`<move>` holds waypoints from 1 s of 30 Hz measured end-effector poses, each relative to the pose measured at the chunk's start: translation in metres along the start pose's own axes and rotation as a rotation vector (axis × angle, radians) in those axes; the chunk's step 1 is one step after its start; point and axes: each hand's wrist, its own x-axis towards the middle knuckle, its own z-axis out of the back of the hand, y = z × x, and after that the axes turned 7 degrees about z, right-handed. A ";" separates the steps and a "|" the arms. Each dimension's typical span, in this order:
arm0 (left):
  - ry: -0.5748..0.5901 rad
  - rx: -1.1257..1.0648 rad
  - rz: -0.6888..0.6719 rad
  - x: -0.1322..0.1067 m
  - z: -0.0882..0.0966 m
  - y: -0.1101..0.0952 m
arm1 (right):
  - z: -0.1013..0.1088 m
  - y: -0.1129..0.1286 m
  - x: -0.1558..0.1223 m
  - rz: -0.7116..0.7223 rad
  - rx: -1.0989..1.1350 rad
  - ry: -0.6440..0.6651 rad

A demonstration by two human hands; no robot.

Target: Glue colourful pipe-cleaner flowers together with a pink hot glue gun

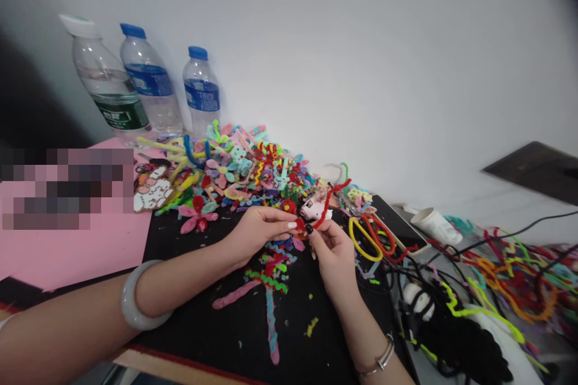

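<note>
Between my two hands, over the black mat (194, 289), is a red pipe cleaner (326, 207) whose free end curves up to the right. My left hand (266, 228) pinches its lower part between thumb and fingers. Close beside it, my right hand (332, 249) grips the same piece with closed fingertips. Just behind the fingers sits a pale pink glue gun (315, 206), partly covered by the pipe cleaner. Below the hands lie twisted pipe cleaner pieces (271, 280), with a pink-and-blue strip (272, 325) pointing toward me.
A heap of colourful pipe cleaner flowers (239, 162) fills the back, against the wall. Three water bottles (201, 87) stand at the back left. Pink paper (112, 246) lies left. On the right are yellow-handled scissors (361, 243), a phone (397, 222), a tipped paper cup (436, 225) and cables.
</note>
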 end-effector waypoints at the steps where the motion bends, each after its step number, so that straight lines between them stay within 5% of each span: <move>1: 0.002 0.007 0.003 0.000 0.000 0.000 | 0.000 0.000 0.000 0.004 -0.005 0.006; 14: 0.043 0.121 0.009 -0.004 -0.002 -0.005 | 0.001 -0.001 0.001 0.009 -0.064 -0.001; 22: 0.234 0.220 0.014 -0.003 0.002 -0.007 | 0.008 -0.006 0.005 0.035 -0.066 -0.041; 30: 0.209 0.439 -0.244 0.004 0.008 -0.007 | 0.008 0.000 0.006 0.041 -0.063 0.050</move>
